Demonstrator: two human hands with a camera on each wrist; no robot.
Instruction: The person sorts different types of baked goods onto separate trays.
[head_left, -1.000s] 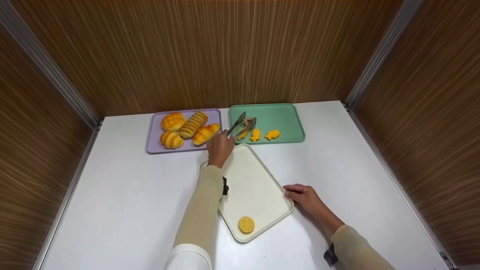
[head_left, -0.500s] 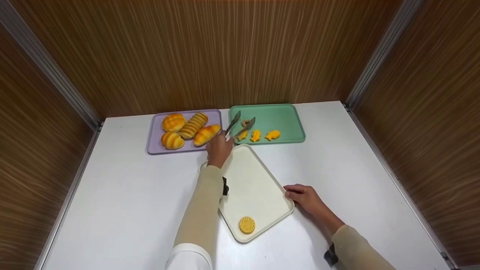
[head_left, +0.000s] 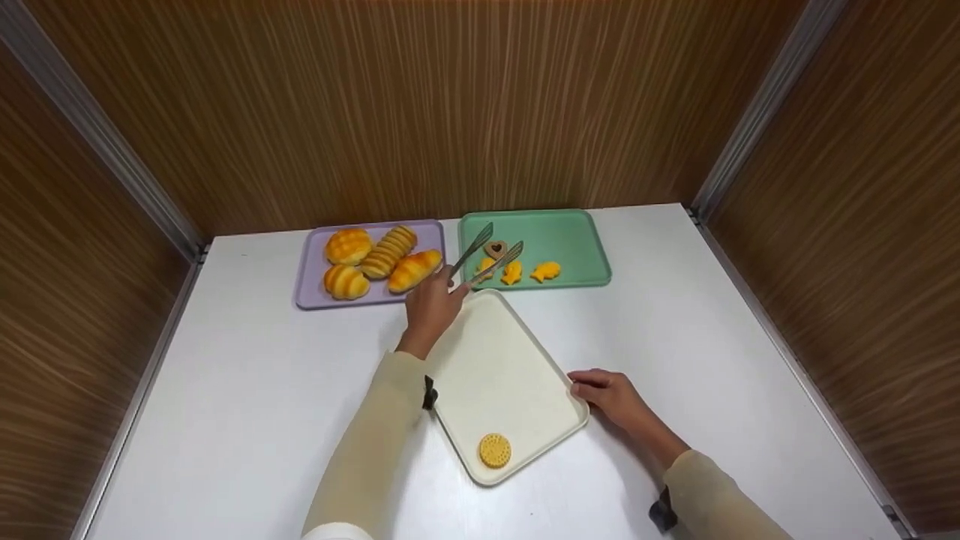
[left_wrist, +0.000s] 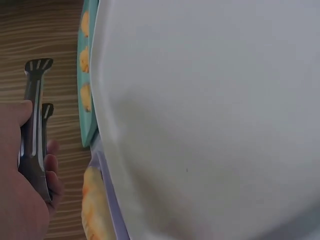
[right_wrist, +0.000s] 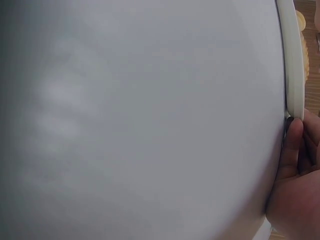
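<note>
The left hand (head_left: 433,306) held tongs (head_left: 487,255) spread over the cookies (head_left: 511,271); the right hand's (head_left: 611,396) grip steadied the cream tray (head_left: 499,367).

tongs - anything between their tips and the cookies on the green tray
Nothing visible. The left hand holds the tongs open over the green tray, tips right beside the heart cookie and fish-shaped cookies.

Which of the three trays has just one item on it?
The cream tray, nearest the person: it holds one round biscuit. The purple tray holds four bread rolls, the green tray several small cookies.
</note>
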